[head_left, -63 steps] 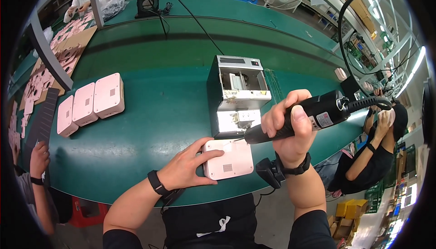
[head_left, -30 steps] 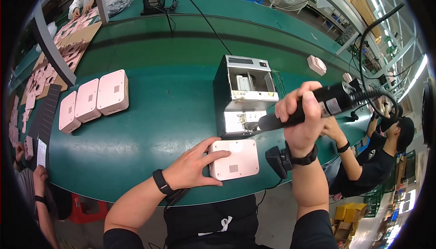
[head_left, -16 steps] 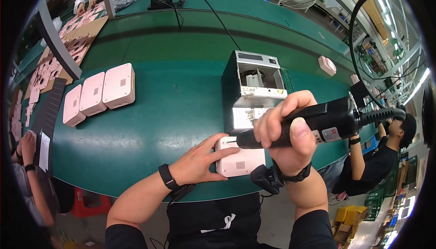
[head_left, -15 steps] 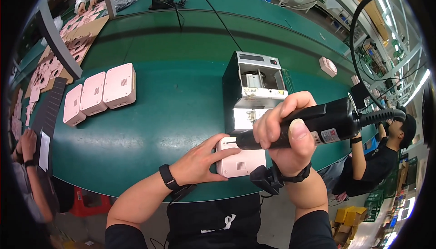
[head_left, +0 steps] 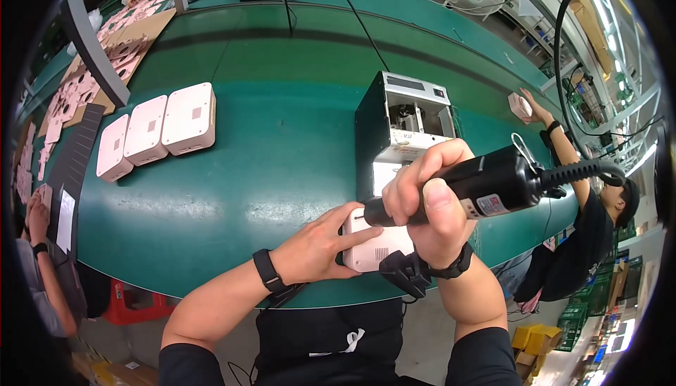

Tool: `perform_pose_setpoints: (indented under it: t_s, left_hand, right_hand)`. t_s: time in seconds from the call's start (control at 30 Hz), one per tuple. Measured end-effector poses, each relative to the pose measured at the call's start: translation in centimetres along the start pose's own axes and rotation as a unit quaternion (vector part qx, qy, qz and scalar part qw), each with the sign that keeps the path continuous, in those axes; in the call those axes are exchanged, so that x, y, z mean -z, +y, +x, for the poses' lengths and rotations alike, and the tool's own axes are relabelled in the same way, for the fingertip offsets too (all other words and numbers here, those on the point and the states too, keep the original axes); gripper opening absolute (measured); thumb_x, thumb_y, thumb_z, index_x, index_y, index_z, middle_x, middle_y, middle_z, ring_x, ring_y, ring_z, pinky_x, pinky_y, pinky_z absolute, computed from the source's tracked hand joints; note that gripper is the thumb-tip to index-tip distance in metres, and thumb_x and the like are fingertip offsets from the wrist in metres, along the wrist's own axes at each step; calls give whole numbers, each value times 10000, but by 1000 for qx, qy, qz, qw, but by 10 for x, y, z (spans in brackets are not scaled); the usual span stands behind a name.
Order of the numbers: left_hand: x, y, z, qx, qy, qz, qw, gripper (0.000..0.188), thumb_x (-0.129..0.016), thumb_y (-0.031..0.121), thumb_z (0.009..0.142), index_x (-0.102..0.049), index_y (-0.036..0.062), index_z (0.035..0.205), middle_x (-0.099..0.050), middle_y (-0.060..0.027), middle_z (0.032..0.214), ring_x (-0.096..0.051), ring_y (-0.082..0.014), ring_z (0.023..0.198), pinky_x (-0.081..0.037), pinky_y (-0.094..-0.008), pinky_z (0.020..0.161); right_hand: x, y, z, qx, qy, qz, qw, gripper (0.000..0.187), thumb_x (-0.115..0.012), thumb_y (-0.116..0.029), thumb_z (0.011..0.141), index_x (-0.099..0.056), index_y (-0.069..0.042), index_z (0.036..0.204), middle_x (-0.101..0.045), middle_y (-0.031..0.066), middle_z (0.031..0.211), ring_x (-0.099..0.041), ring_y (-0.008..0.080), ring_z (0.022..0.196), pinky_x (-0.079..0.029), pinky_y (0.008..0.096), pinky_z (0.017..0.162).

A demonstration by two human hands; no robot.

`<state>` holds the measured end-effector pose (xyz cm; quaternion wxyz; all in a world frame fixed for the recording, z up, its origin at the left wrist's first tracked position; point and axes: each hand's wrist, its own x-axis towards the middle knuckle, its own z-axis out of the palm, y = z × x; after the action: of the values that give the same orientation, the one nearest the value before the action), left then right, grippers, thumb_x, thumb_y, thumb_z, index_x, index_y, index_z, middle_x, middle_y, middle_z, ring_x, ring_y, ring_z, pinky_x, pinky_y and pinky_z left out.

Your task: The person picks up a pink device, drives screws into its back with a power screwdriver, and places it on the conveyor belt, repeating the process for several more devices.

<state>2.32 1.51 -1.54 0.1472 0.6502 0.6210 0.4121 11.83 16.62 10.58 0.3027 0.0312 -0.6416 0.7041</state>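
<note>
A pale pink plastic box (head_left: 366, 254) with a vent grille lies on the green bench at its near edge. My left hand (head_left: 317, 246) holds the box from its left side, fingers and thumb spread along its edges. An electric screwdriver (head_left: 493, 185), black and corded, is gripped in my right hand (head_left: 438, 199). Its thin bit points left, at the box's far left corner; whether it touches a screw is too small to tell. My right hand and wrist strap hide the box's right part.
Three similar pink boxes (head_left: 189, 120) stand in a row at left. A metal screw-feeder machine (head_left: 405, 115) sits beyond my right hand. At right a co-worker's hand (head_left: 541, 113) touches a small pink piece (head_left: 520, 106). Pink flat parts (head_left: 77, 97) cover cardboard at far left.
My right hand and the screwdriver have shifted slightly left over the box. The co-worker at right has reached out an arm to the small pink piece.
</note>
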Motion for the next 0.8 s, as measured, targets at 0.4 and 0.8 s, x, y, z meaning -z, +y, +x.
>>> perform_pose_setpoints:
  t_s: [0.4,0.8]
  left_hand:
    - [7,14,9,-8,-6,34,999,827,-909,216,681,-595,264,1444,-436,-166,1485,-552,-398,1300,-540,-468,1035]
    - [7,2,-1,20,-31,2,999,865,-909,220,682,-552,274,1468,-467,-149,1422,-589,-373,1232,-568,-456,979]
  right_hand:
    - [22,-17,-2,10,85,61,995,283,-584,-299,976,-466,-64,1082,-519,64,682,-481,170,514,-454,344,550]
    - [41,-40,2,45,62,-53,996,281,-562,-321,995,-468,-65,1062,-520,49,658,-482,160,487,-439,347,507]
